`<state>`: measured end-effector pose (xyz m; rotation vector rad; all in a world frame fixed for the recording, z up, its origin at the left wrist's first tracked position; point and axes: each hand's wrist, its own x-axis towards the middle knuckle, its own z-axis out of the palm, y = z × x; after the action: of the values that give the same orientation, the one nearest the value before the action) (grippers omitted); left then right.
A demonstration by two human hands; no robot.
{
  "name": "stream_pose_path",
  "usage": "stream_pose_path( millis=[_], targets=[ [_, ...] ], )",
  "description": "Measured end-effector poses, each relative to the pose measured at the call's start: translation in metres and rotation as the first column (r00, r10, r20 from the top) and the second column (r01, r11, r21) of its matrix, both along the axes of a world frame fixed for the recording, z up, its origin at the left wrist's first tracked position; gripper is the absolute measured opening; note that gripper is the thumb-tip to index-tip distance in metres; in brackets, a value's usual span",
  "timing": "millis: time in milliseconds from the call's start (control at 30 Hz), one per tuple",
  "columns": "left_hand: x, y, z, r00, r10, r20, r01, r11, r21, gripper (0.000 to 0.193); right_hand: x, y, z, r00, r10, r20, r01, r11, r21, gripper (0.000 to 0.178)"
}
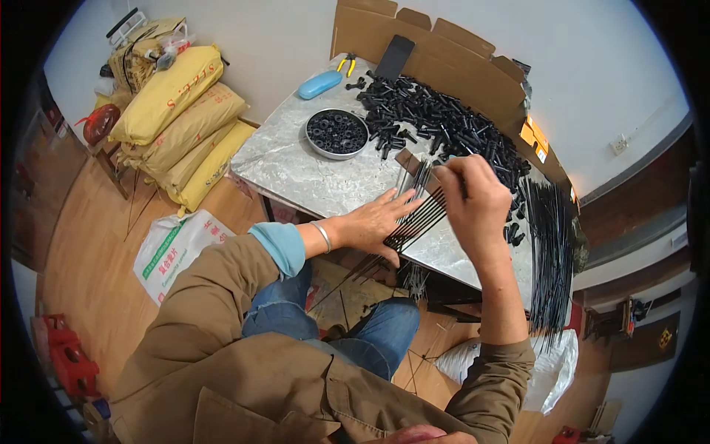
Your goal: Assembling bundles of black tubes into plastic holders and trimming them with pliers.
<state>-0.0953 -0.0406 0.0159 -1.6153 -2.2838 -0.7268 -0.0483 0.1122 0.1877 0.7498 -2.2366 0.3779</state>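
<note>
A row of thin black rods (pixel 423 222) lies side by side at the table's near edge, the near ends sticking out past it. My left hand (pixel 370 224) rests on them with its fingers stretched out. Over their far ends is my right hand (pixel 479 200), its fingers curled together; whatever they pinch is hidden. A flat brown strip (pixel 409 160) lies by the far ends. Beyond my hands spreads a heap of black plastic fittings (pixel 444 115). Small black rings fill a round metal bowl (pixel 337 155) to the left.
A long bundle of thin rods (pixel 551 255) hangs over the table's right side. Cardboard (pixel 451 44) walls the back. A blue case (pixel 319 85) and yellow-handled pliers (pixel 346 66) lie at the far left corner. Yellow sacks (pixel 174 96) are stacked on the left.
</note>
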Motion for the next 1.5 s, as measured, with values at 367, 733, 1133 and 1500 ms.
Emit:
stream_pose_path(
  millis=[367, 733, 1133, 1500],
  targets=[
    [0.001, 0.010, -0.014, 0.978, 0.187, -0.088, -0.193, 0.979, -0.062, 0.097, -0.117, 0.089, -0.080, 0.853, -0.035, 0.520, 0.314, 0.830, -0.460, 0.021],
    [0.001, 0.006, -0.008, 0.973, 0.229, -0.030, -0.230, 0.959, -0.164, 0.097, -0.178, 0.031, -0.136, 0.783, -0.561, 0.269, 0.384, 0.776, 0.500, 0.031],
    [-0.005, 0.003, -0.010, 0.987, 0.158, 0.001, -0.156, 0.978, -0.138, 0.088, -0.155, 0.034, -0.120, 0.928, -0.362, 0.084, 0.350, 0.928, 0.125, 0.018],
    [-0.001, 0.003, -0.008, 0.978, 0.197, 0.063, -0.191, 0.977, -0.097, 0.100, -0.184, 0.125, -0.108, 0.559, -0.671, 0.488, 0.634, 0.725, 0.271, 0.026]
  ],
)
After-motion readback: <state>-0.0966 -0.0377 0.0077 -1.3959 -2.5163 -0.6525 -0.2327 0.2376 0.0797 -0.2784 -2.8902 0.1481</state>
